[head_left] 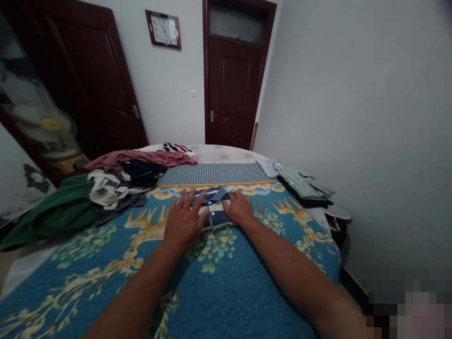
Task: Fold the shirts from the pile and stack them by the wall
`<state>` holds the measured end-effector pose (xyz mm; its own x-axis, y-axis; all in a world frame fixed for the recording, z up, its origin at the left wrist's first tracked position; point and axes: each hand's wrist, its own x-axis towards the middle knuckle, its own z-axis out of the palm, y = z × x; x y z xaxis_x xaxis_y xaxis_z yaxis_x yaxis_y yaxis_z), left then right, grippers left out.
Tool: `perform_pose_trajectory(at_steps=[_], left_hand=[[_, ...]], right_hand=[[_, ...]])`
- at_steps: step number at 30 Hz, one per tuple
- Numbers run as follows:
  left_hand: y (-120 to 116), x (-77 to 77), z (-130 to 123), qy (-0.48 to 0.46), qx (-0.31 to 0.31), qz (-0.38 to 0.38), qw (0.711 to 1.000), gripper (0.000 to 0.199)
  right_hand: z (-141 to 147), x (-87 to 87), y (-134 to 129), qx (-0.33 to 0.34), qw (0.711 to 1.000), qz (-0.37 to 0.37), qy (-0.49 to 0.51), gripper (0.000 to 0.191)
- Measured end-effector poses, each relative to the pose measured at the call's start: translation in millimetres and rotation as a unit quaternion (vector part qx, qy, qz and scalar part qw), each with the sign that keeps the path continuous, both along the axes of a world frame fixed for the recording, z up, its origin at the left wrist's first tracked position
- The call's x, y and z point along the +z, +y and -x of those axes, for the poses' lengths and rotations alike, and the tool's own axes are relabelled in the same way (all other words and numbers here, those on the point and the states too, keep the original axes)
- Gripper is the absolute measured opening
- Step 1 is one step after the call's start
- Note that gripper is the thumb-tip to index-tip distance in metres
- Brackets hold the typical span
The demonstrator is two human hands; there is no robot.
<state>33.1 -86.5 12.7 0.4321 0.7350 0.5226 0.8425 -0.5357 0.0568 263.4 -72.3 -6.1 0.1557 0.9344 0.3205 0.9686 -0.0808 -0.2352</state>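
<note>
A folded blue-and-white striped polo shirt (218, 218) lies on the bed with its blue collar at the far side and its button placket facing up. My left hand (185, 217) rests on its left part, palm down, with the fingers spread. At the shirt's right edge, my right hand (240, 208) has its thumb and fingers bent around the fabric beside the collar. Some of the right fingertips are hidden. Beneath the shirt is a blue quilted bedspread (226, 292) patterned with deer and flowers.
Loose clothes, including a green garment (60, 207) and a pink one (137, 157), are heaped at the left. Folded shirts (303, 183) are stacked along the right edge near the wall. Beyond the bed stand a dark red door (235, 84) and a wall clock (164, 29).
</note>
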Motion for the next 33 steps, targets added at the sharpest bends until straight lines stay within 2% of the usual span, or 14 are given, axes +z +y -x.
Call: perform_pose_trajectory(at_steps=[2, 5, 10, 15, 18, 22, 27, 31, 33], left_hand=[[-4.7, -6.4, -12.7, 0.040, -0.029, 0.056, 0.997, 0.058], [-8.6, -18.1, -24.6, 0.073, -0.030, 0.121, 0.990, 0.061], [-11.4, -19.9, -22.4, 0.065, -0.026, 0.132, 0.989, 0.063], [-8.8, -21.4, -13.8, -0.019, -0.047, 0.118, 0.992, 0.056], [-1.2, -26.2, -6.6, -0.103, -0.046, 0.094, 0.989, 0.053], [10.5, -30.1, 5.6, -0.143, 0.031, 0.066, 0.987, 0.049], [20.9, -27.6, 16.6, -0.142, 0.173, 0.123, 0.967, 0.052], [22.7, -23.7, 19.8, -0.124, 0.196, 0.154, 0.961, 0.059], [21.4, -22.4, 20.0, -0.120, 0.198, 0.158, 0.960, 0.060]], right_hand=[[0.8, -1.3, -0.4, 0.002, 1.000, 0.000, 0.005, 0.050], [-1.9, -2.5, 0.1, -0.002, 1.000, -0.006, 0.012, 0.050], [-20.6, 2.2, 3.2, -0.060, 0.998, 0.009, 0.029, 0.055], [-42.9, 9.6, 9.2, -0.061, 0.991, 0.054, 0.103, 0.051], [-50.2, 11.2, 13.7, -0.029, 0.983, 0.098, 0.155, 0.049], [-55.5, 11.9, 16.5, 0.017, 0.966, 0.117, 0.230, 0.047], [-58.2, 13.0, 14.9, 0.046, 0.954, 0.129, 0.268, 0.036], [-55.6, 11.2, 13.2, 0.064, 0.954, 0.066, 0.284, 0.031], [-51.8, 9.3, 12.2, 0.062, 0.932, 0.049, 0.354, 0.027]])
